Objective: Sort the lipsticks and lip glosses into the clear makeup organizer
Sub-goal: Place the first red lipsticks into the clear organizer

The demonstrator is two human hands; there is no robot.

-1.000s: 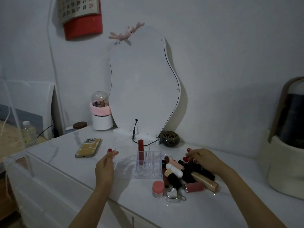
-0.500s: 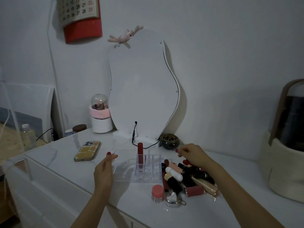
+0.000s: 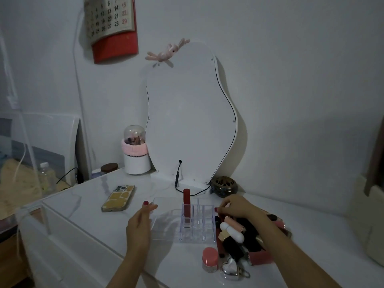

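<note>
Lipstick (image 3: 186, 205) stands upright, cap up, in organizer (image 3: 166, 235).

Left hand (image 3: 138, 222): forearm extended forward from the lower edge, palm turned inward, fingers nearly straight, thumb tip raised. Right hand (image 3: 239, 205): forearm entering diagonally from the lower right, wrist bent, fingers curled downward; whether they grip anything cannot be determined. The hands are apart.

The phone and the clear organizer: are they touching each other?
Apart. The head view shows bare white tabletop between the phone and the left edge of the clear organizer; the left hand sits near that gap.
</note>
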